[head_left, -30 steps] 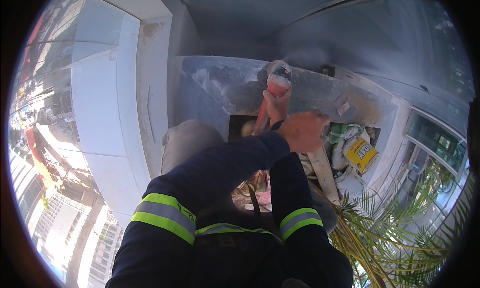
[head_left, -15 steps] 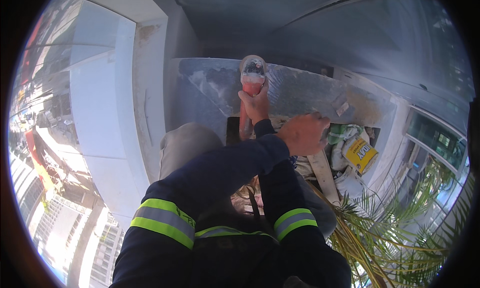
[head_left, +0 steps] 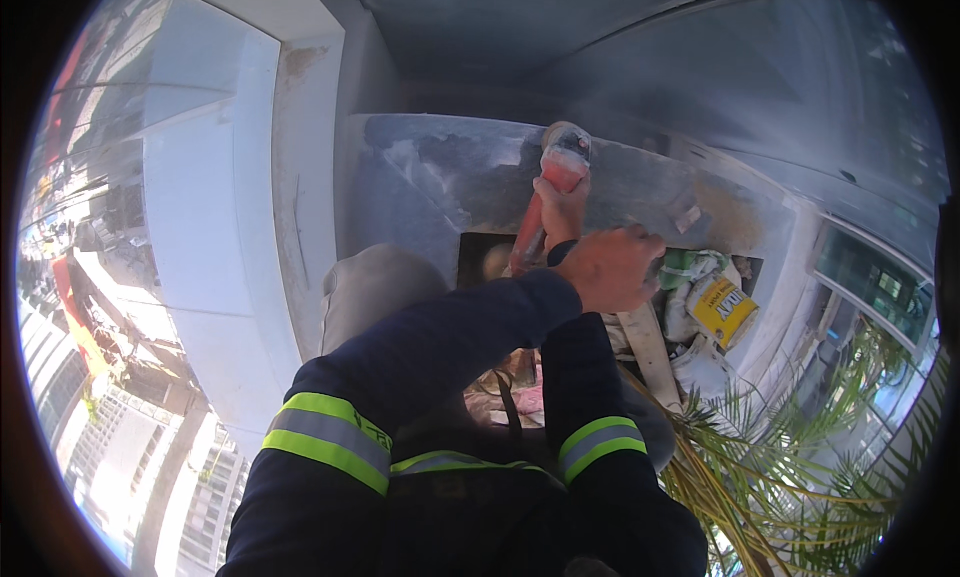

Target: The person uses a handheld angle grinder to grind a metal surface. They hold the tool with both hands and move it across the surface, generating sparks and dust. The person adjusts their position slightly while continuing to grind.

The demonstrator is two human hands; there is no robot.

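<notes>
Where the right hand (head_left: 565,212) reaches out over the grey slab (head_left: 640,189), its fingers are wrapped around the red body of a power tool (head_left: 529,229). The tool's rounded, dusty head lies just beyond those fingers, near the slab's far edge; whether the pale disc (head_left: 552,133) there touches the slab cannot be made out. From the fingers the tool's rear end runs back toward the person and slightly left, over a dark opening (head_left: 472,262).

The left forearm (head_left: 440,327) crosses above the right one, so the left hand (head_left: 608,269) sits just right of the right wrist, back upward. Its fingers look bent, but their tips are hidden and I cannot tell whether they grasp anything. Just right of them lies a green-and-white bag (head_left: 690,266), with a yellow-and-white package (head_left: 730,317) beside it. Nearer the person than the left fingers, a pale board (head_left: 652,355) lies slanted; palm fronds (head_left: 775,497) spread farther right. A grey-clad knee (head_left: 380,289) stands left of the right fingers.
</notes>
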